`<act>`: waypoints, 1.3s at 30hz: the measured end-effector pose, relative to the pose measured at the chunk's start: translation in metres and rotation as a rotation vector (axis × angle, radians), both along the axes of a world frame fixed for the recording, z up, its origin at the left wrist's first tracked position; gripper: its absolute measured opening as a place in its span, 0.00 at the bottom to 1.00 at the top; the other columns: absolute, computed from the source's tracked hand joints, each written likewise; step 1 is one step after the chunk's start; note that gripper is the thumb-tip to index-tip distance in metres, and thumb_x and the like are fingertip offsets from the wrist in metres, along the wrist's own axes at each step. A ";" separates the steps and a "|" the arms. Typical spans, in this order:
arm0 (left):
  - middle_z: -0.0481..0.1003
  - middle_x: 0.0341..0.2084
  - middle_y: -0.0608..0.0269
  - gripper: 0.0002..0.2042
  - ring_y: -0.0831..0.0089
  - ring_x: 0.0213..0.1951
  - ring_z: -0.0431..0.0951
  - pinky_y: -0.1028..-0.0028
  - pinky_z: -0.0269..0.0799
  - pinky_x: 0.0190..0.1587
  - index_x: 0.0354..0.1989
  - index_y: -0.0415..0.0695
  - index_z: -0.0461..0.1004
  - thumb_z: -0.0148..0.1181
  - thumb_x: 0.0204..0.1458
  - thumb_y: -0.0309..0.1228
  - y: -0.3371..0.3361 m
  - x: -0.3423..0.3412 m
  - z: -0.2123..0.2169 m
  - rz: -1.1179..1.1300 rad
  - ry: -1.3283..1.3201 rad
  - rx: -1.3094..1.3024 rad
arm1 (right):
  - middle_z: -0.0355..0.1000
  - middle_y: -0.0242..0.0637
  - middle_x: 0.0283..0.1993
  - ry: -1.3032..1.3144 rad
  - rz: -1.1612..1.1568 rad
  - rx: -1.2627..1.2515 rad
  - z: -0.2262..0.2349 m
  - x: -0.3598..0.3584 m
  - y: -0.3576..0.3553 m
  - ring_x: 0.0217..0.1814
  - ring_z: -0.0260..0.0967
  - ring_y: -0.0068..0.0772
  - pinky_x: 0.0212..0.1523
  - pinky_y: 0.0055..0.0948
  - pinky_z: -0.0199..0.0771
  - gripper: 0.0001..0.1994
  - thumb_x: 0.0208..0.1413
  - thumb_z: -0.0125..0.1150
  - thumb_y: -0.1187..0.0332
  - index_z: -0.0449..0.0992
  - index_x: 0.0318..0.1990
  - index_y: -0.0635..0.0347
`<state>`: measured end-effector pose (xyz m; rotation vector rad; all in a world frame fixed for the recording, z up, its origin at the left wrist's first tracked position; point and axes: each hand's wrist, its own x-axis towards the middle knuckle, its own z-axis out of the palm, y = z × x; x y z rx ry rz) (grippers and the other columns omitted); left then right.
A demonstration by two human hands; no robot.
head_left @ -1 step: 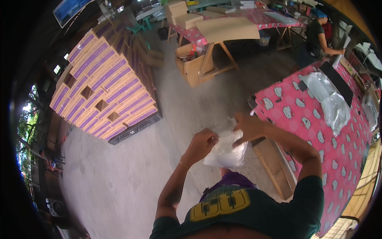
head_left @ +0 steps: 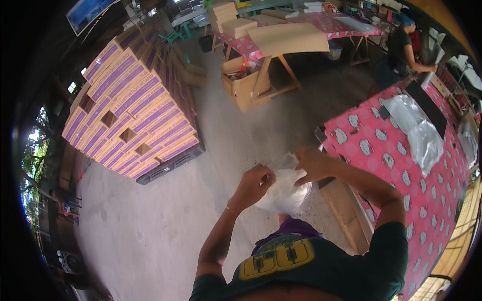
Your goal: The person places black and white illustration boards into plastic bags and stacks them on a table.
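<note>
A clear plastic bag [head_left: 287, 193], whitish and crumpled, hangs in front of my body above the floor. Whatever may be inside it cannot be made out. My left hand [head_left: 253, 184] is closed in a pinch at the bag's upper left edge, thumb and fingertips together. Across from it, my right hand [head_left: 316, 164] curls over the bag's upper right side, thumb and fingers gripping the film. Part of the bag's top is hidden behind the fingers of my right hand.
On my right stands a table with a pink patterned cover [head_left: 401, 165], bearing a pile of clear plastic [head_left: 414, 130] and a black sheet [head_left: 427, 110]. A pallet stack of cartons [head_left: 130, 108] is at left. A co-worker [head_left: 401, 50] stands at the far right. A cardboard box [head_left: 246, 93] sits ahead.
The plastic bag has shifted slightly and its lower part looks rounder. Both hands keep nearly the same place and grip.
</note>
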<state>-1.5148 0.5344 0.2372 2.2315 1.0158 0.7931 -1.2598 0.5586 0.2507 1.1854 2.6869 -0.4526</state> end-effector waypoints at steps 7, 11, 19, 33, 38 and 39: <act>0.72 0.30 0.59 0.11 0.70 0.34 0.73 0.72 0.69 0.40 0.33 0.40 0.68 0.65 0.44 0.23 0.159 -0.024 0.007 0.013 -0.036 -0.372 | 0.60 0.45 0.57 0.635 -0.057 -0.259 -0.060 -0.021 0.177 0.57 0.62 0.45 0.57 0.35 0.63 0.20 0.50 0.65 0.54 0.79 0.39 0.65; 0.70 0.28 0.63 0.10 0.74 0.34 0.72 0.75 0.67 0.40 0.33 0.39 0.68 0.63 0.46 0.22 0.245 -0.046 -0.002 0.161 -0.198 -0.209 | 0.63 0.45 0.54 0.905 -0.231 -0.254 -0.037 -0.074 0.239 0.52 0.67 0.44 0.52 0.33 0.68 0.20 0.52 0.64 0.57 0.76 0.44 0.67; 0.71 0.42 0.59 0.14 0.71 0.46 0.71 0.75 0.67 0.49 0.47 0.40 0.67 0.56 0.51 0.20 0.441 -0.091 -0.012 0.521 -0.813 -0.226 | 0.73 0.37 0.30 1.300 -0.777 -0.172 -0.098 -0.129 0.442 0.35 0.70 0.32 0.36 0.29 0.72 0.16 0.56 0.61 0.61 0.74 0.42 0.66; 0.77 0.35 0.59 0.11 0.72 0.33 0.76 0.74 0.71 0.36 0.42 0.38 0.74 0.59 0.51 0.30 0.735 -0.258 -0.111 0.786 -0.406 -0.401 | 0.70 0.45 0.49 2.182 -0.908 -0.262 -0.001 -0.172 0.901 0.50 0.70 0.38 0.50 0.35 0.72 0.19 0.60 0.54 0.68 0.63 0.55 0.69; 0.77 0.34 0.56 0.11 0.70 0.33 0.77 0.73 0.73 0.37 0.41 0.40 0.75 0.60 0.51 0.31 0.849 -0.300 -0.140 0.690 -0.175 -0.397 | 0.68 0.43 0.52 2.375 -0.839 0.150 0.026 -0.182 1.074 0.52 0.68 0.37 0.52 0.37 0.70 0.22 0.61 0.55 0.63 0.63 0.58 0.67; 0.77 0.34 0.54 0.12 0.67 0.34 0.78 0.71 0.74 0.38 0.41 0.41 0.75 0.61 0.51 0.33 0.876 -0.314 -0.159 0.632 -0.125 -0.424 | 0.69 0.42 0.52 2.440 -0.732 0.157 0.033 -0.181 1.106 0.52 0.68 0.37 0.53 0.38 0.69 0.21 0.61 0.54 0.63 0.63 0.58 0.66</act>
